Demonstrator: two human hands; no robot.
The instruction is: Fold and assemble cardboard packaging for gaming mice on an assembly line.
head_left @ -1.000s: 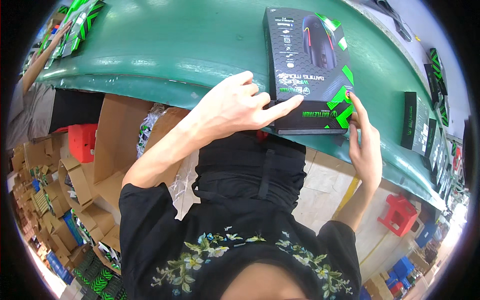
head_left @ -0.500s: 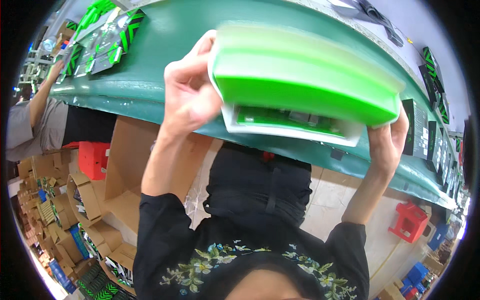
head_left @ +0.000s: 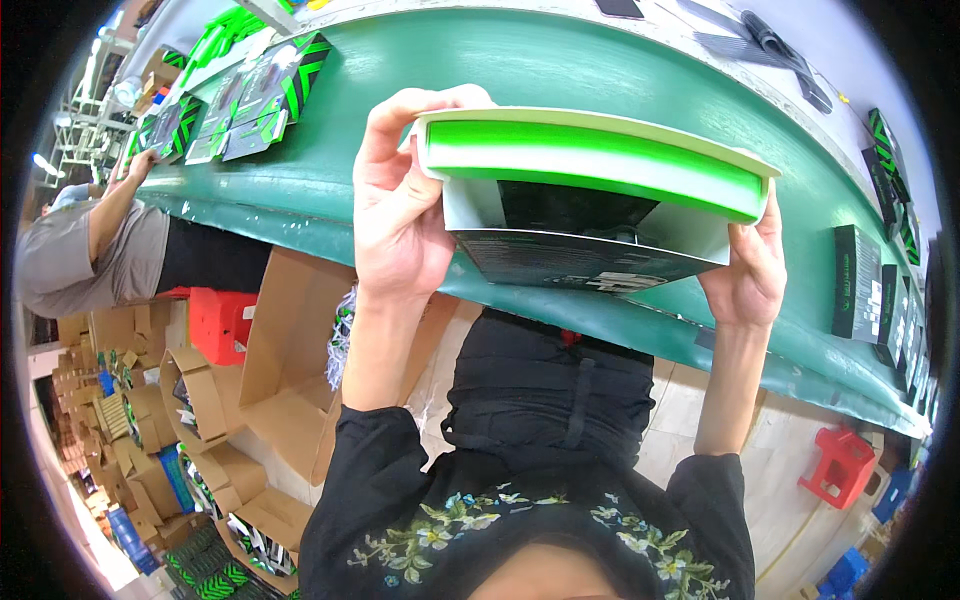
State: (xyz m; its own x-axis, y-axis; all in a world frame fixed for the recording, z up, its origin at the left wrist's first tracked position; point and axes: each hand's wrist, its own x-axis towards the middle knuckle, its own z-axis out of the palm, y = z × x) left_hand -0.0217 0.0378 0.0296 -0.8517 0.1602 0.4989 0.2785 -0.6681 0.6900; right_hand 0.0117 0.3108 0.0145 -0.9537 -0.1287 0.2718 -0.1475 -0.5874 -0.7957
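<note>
Head view: a green-and-white retail box (head_left: 590, 190) is held up off the green worktop (head_left: 560, 70), its open end turned toward the camera and a dark inner tray showing inside. The left hand (head_left: 400, 215) is closed around the box's left end, fingers curled over the top edge and the thumb along the side. The right hand (head_left: 748, 270) is clamped on the right end, fingers behind the lower corner.

As a judgement, the inner tray could slide out of the open end if the box is tilted further toward the body, since nothing is seen blocking that opening. The grip at the right corner looks slight, so the outer sleeve could twist or slip there. A loose flap along the lower edge could be creased by the fingers.

Stacks of flat green-and-black packages (head_left: 240, 95) lie at the far left of the worktop, near a co-worker's arm (head_left: 115, 205). Upright dark boxes (head_left: 858, 282) stand along the right end. Dark flat items (head_left: 770, 45) lie at the far edge. Open cartons (head_left: 270, 380) and a red stool (head_left: 838, 465) crowd the floor below, beside the person's legs.
</note>
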